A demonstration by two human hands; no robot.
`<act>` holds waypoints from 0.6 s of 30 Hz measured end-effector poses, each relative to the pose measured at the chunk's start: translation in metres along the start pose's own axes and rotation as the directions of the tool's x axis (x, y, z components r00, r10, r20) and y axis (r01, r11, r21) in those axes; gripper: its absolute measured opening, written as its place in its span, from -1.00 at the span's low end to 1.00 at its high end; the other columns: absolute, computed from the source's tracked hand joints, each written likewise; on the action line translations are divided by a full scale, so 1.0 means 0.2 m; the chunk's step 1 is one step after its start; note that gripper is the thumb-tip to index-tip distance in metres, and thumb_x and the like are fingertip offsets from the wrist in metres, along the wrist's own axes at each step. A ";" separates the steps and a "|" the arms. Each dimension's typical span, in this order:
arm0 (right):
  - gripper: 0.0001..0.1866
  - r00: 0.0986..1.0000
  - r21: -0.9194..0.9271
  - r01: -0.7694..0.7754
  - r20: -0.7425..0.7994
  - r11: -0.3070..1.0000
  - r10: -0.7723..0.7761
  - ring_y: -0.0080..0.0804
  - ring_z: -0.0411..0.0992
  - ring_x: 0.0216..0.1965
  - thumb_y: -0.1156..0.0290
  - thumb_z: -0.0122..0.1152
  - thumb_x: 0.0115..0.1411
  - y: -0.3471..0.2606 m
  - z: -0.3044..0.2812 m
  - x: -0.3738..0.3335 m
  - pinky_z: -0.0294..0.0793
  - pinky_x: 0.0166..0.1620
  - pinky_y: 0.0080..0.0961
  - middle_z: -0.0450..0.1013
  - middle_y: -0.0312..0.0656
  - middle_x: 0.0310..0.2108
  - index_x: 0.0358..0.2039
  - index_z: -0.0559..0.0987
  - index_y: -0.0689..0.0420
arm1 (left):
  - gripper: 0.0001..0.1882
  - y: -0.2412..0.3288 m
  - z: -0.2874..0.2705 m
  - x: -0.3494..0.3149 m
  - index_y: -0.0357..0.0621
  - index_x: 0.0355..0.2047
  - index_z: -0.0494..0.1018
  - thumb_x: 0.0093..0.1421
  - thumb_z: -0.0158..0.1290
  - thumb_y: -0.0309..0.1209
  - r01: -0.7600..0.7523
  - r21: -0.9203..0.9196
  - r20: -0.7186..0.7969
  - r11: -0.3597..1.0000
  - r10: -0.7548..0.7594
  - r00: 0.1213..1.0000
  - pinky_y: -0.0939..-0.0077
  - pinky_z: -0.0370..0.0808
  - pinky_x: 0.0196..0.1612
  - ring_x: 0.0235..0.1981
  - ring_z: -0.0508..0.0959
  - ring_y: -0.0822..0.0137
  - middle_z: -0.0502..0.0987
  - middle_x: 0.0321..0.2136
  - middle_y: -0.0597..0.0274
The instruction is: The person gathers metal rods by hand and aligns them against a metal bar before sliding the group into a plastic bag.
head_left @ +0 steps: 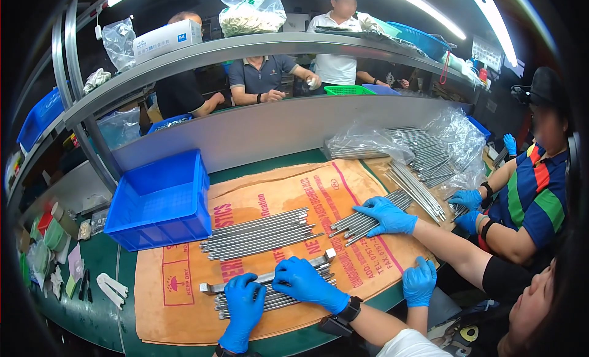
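My left hand [243, 305], in a blue glove, curls its fingers at the near edge of a flat metal bar [267, 277] with a squared block at each end. Farther right along the bar, my right hand [308, 286], gloved in blue too, has its fingers closed over it. Beneath the bar lies a row of thin metal rods [283, 300], partly covered by my hands. Just beyond it, a second row of rods [261, 233] rests side by side on the printed orange-brown sacking [162, 326].
A co-worker's gloved hand [388, 216] lies on more rods [356, 225] at the right; their other hand [420, 283] is nearer me. A blue bin [156, 200] stands at left. Bagged rods [423, 151] lie at the back right. A shelf [257, 48] spans overhead.
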State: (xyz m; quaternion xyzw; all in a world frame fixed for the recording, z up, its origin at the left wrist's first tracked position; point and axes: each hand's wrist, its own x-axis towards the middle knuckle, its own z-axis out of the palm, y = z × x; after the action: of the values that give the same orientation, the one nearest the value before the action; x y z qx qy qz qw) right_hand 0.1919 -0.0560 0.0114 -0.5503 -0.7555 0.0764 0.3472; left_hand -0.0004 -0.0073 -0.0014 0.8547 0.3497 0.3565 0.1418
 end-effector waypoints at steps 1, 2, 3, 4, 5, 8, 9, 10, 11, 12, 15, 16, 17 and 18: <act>-0.90 1.000 0.002 -0.003 0.002 1.000 0.003 -0.25 0.40 -0.26 0.32 0.36 0.01 0.00 0.00 0.00 0.36 -0.24 -0.34 0.45 -0.31 -0.35 -0.49 0.60 0.00 | -0.90 0.00 0.00 0.00 -0.13 -0.50 0.53 -0.04 0.25 -0.47 -0.002 0.001 0.001 1.000 0.002 1.000 0.17 0.32 -0.07 -0.13 0.44 0.09 0.52 -0.20 0.21; -0.90 1.000 0.007 -0.004 0.007 1.000 0.004 -0.25 0.40 -0.26 0.32 0.36 0.01 0.00 -0.01 -0.01 0.36 -0.24 -0.34 0.45 -0.31 -0.35 -0.49 0.60 0.00 | -0.90 0.01 0.00 -0.01 -0.13 -0.50 0.53 -0.04 0.25 -0.47 0.004 0.002 0.003 1.000 -0.004 1.000 0.17 0.32 -0.07 -0.13 0.44 0.09 0.52 -0.20 0.21; -0.89 1.000 0.010 -0.009 0.011 1.000 0.008 -0.25 0.40 -0.25 0.32 0.36 0.01 0.00 -0.01 -0.01 0.36 -0.24 -0.34 0.46 -0.30 -0.35 -0.49 0.60 0.00 | -0.90 0.01 0.01 -0.01 -0.13 -0.50 0.53 -0.03 0.24 -0.47 0.004 0.000 0.002 1.000 -0.004 1.000 0.17 0.32 -0.07 -0.13 0.44 0.09 0.52 -0.20 0.21; -0.89 1.000 0.015 -0.013 0.018 1.000 0.012 -0.24 0.40 -0.25 0.32 0.36 0.00 0.00 -0.01 -0.02 0.36 -0.24 -0.34 0.46 -0.30 -0.34 -0.49 0.60 0.01 | -0.90 0.01 0.01 -0.01 -0.13 -0.50 0.53 -0.03 0.24 -0.47 0.006 -0.001 0.001 1.000 -0.006 1.000 0.17 0.32 -0.07 -0.13 0.44 0.09 0.52 -0.20 0.20; -0.89 1.000 0.024 -0.014 0.029 1.000 0.013 -0.24 0.40 -0.24 0.32 0.36 0.00 0.00 -0.01 -0.01 0.36 -0.23 -0.34 0.46 -0.29 -0.34 -0.49 0.59 0.01 | -0.90 0.00 0.01 -0.02 -0.13 -0.51 0.53 -0.03 0.24 -0.47 0.013 0.002 -0.002 1.000 -0.013 1.000 0.17 0.32 -0.07 -0.14 0.44 0.09 0.52 -0.20 0.20; -0.89 1.000 0.035 0.001 0.023 0.999 -0.002 -0.23 0.40 -0.25 0.34 0.36 0.00 0.00 0.00 0.02 0.37 -0.24 -0.34 0.45 -0.28 -0.34 -0.48 0.60 0.02 | -0.89 -0.02 0.01 -0.01 -0.13 -0.49 0.52 -0.01 0.23 -0.43 0.024 -0.020 -0.008 1.000 -0.024 1.000 0.15 0.31 -0.07 -0.14 0.44 0.07 0.51 -0.20 0.20; -0.89 1.000 0.041 0.009 0.022 0.999 -0.010 -0.23 0.40 -0.26 0.35 0.36 -0.01 -0.01 0.01 0.03 0.37 -0.24 -0.33 0.45 -0.27 -0.34 -0.48 0.60 0.03 | -0.89 -0.03 0.00 -0.02 -0.13 -0.49 0.51 0.00 0.22 -0.42 0.032 -0.032 -0.013 0.999 -0.032 0.999 0.14 0.30 -0.07 -0.14 0.44 0.07 0.51 -0.20 0.20; -0.89 0.998 0.060 0.013 0.066 0.998 -0.017 -0.23 0.40 -0.26 0.35 0.36 -0.01 -0.01 0.00 0.02 0.37 -0.24 -0.33 0.45 -0.27 -0.34 -0.48 0.60 0.03 | -0.89 -0.02 0.01 -0.01 -0.14 -0.48 0.51 0.01 0.21 -0.42 0.013 -0.036 -0.024 0.999 -0.013 1.000 0.14 0.30 -0.07 -0.14 0.44 0.06 0.51 -0.20 0.19; -0.90 1.000 0.029 0.007 0.030 1.000 -0.008 -0.22 0.40 -0.27 0.36 0.36 0.00 -0.01 -0.01 0.02 0.37 -0.25 -0.33 0.45 -0.24 -0.35 -0.48 0.60 0.04 | -0.89 -0.01 0.01 0.01 -0.14 -0.48 0.50 0.02 0.20 -0.41 -0.004 -0.039 -0.039 0.999 0.003 0.999 0.14 0.31 -0.07 -0.14 0.44 0.06 0.51 -0.21 0.18; -0.90 1.000 -0.008 0.011 -0.008 1.000 -0.011 -0.21 0.40 -0.29 0.37 0.35 0.00 0.01 -0.02 0.03 0.37 -0.26 -0.32 0.45 -0.22 -0.36 -0.47 0.60 0.05 | -0.89 -0.01 0.02 0.02 -0.14 -0.48 0.50 0.02 0.20 -0.41 0.045 -0.039 -0.055 0.998 -0.047 0.997 0.14 0.31 -0.07 -0.14 0.44 0.06 0.51 -0.21 0.18; -0.90 0.994 -0.056 0.003 0.108 0.998 0.003 -0.18 0.41 -0.29 0.38 0.34 0.01 -0.03 -0.05 0.07 0.39 -0.25 -0.30 0.45 -0.19 -0.37 -0.45 0.60 0.08 | -0.89 -0.02 0.03 0.03 -0.16 -0.47 0.50 0.04 0.17 -0.40 0.009 -0.059 -0.068 0.998 -0.013 0.998 0.15 0.31 -0.08 -0.14 0.44 0.06 0.50 -0.22 0.18; -0.90 0.991 -0.086 -0.009 0.133 0.996 0.020 -0.16 0.41 -0.29 0.38 0.33 0.02 -0.05 -0.05 0.09 0.40 -0.24 -0.29 0.45 -0.17 -0.37 -0.44 0.60 0.09 | -0.89 -0.03 0.02 0.03 -0.15 -0.48 0.50 0.04 0.17 -0.40 0.009 -0.053 -0.068 0.999 -0.013 0.998 0.16 0.31 -0.09 -0.15 0.44 0.08 0.50 -0.22 0.19; -0.90 0.987 -0.079 0.010 0.163 0.997 0.003 -0.16 0.41 -0.29 0.38 0.33 0.02 -0.06 -0.06 0.13 0.40 -0.24 -0.29 0.45 -0.17 -0.37 -0.44 0.60 0.09 | -0.88 -0.04 0.01 0.02 -0.15 -0.48 0.50 0.04 0.18 -0.39 0.007 -0.049 -0.068 0.999 -0.010 0.998 0.17 0.32 -0.09 -0.15 0.45 0.09 0.50 -0.21 0.21; -0.89 0.966 -0.032 -0.101 0.235 0.994 0.106 -0.15 0.42 -0.27 0.38 0.33 0.03 -0.07 -0.08 0.17 0.41 -0.23 -0.29 0.46 -0.15 -0.36 -0.42 0.60 0.10 | -0.88 -0.04 0.00 0.00 -0.15 -0.48 0.50 0.03 0.19 -0.39 0.001 -0.044 -0.063 0.999 -0.004 0.998 0.18 0.32 -0.09 -0.16 0.45 0.11 0.51 -0.21 0.23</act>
State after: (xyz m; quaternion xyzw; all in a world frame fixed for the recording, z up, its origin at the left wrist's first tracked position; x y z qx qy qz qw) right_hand 0.1854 -0.0363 0.0457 -0.5794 -0.7624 0.1519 0.2447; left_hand -0.0044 -0.0015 -0.0047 0.8392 0.3471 0.3908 0.1501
